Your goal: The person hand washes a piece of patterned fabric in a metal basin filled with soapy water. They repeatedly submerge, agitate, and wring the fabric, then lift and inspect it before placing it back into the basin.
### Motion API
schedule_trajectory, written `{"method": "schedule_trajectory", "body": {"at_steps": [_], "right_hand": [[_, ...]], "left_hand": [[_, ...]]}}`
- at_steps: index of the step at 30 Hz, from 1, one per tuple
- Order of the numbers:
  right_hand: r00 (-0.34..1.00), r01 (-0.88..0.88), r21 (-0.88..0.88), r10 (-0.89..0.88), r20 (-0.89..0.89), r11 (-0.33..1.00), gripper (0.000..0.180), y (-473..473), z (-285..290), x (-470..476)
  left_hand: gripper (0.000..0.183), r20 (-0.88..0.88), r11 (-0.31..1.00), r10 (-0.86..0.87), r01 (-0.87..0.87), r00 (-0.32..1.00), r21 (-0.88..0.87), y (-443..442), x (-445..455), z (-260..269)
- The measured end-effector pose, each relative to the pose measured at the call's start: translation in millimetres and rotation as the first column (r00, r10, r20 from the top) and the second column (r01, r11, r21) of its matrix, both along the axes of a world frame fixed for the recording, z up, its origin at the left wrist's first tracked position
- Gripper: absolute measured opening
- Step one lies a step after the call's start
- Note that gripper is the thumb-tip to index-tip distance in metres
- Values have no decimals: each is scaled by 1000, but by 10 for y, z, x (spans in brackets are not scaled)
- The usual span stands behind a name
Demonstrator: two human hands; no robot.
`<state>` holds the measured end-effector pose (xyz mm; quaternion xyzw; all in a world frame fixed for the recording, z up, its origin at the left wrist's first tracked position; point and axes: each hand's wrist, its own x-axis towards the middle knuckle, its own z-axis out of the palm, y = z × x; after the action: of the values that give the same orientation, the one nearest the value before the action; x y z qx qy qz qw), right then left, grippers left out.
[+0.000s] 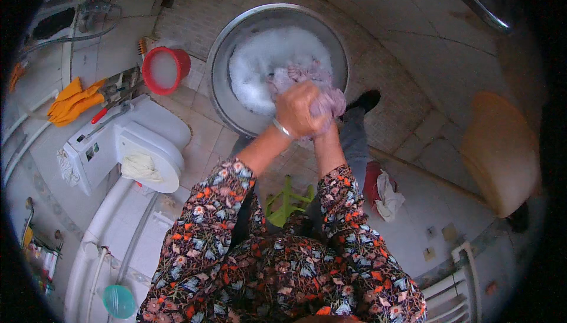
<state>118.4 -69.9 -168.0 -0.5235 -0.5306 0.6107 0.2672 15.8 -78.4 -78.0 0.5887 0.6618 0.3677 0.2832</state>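
Wet pinkish cloth (329, 101) is bunched between my two hands over the near right rim of a round metal basin (221, 97). My left hand (296, 107), with a silver bracelet at its wrist, grips the cloth from the left. On the other side my right hand (322, 123) closes around it, largely hidden behind the left hand and the fabric. Part of the cloth trails into the basin, onto white suds (270, 53) that cover most of the water.
Left of the basin stands a red bucket (186, 64) holding pale liquid. A white toilet (155, 146) has a cloth on its lid and orange gloves (75, 101) nearby. A green plastic stool (285, 205) is below me. A radiator (454, 294) is at lower right.
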Motion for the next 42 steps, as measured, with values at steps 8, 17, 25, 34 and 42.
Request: {"method": "schedule_trajectory", "body": {"at_steps": [8,17,25,34,42], "right_hand": [[744,176,-780,-600,-294,600,36,342,-93,-121],[868,223,-743,-476,-143,631,71,122,-284,-64],[474,-434,-785,-629,-616,442,49,226,-247,119],[650,181,-823,-693,-311,539,38,282,232,-369],[913,334,-612,-408,19,717,59,221,-316,34]], "left_hand": [[35,-92,925,-206,164,974,-343,333,-1166,-760],[69,-582,914,-323,87,746,-396,-50,-693,-943],[46,-135,959,-284,282,949,-30,-314,-76,17],[55,208,978,68,-24,976,-209,-1,-825,-876],[76,-389,905,-138,-43,911,-424,158,-1010,-632]]}}
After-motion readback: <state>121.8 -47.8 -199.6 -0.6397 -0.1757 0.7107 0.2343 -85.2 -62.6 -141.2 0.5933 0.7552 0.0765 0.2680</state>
